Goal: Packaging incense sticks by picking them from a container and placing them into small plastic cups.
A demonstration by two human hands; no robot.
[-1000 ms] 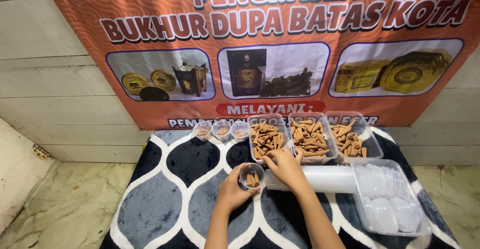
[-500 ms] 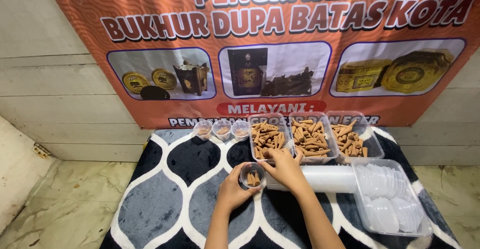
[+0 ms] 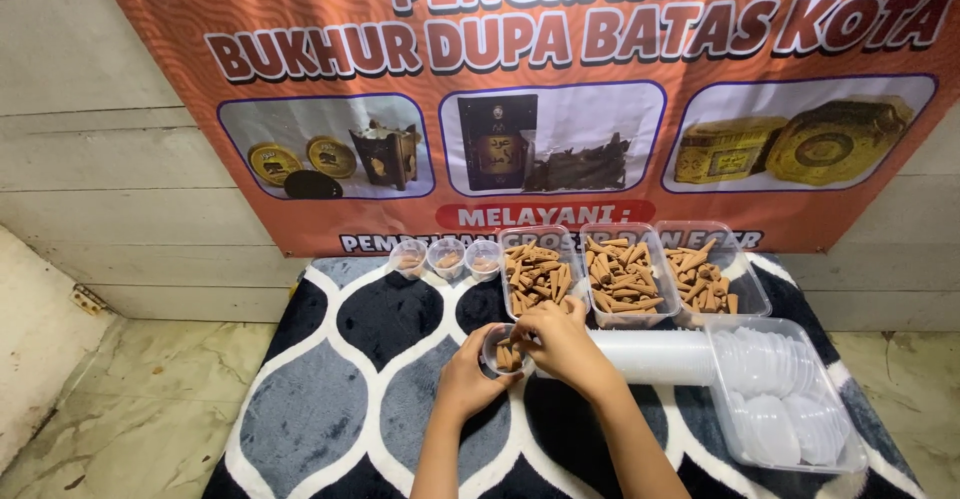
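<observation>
A small clear plastic cup sits low over the patterned mat, just in front of the leftmost tray of cones, its mouth tipped up and a little toward the camera so that its short axis runs roughly upright. Inside it lie a few brown incense cones, leaning against the wall; which way their tips point cannot be made out. The left hand cups it from below and from the left, fingers curled closely round the wall — a narrow, holding grip. The right hand is over the cup's right rim, its fingers bunched together and bent down toward the mouth, touching the rim; whether a cone is pinched between the fingertips cannot be told. Just right of that hand a stack of clear cups lies on its side, long axis running left to right, its far end reaching a clear tub of round lids. Behind, two more trays of cones stand side by side, and three small filled cups stand in a row to their left, before an orange banner.
</observation>
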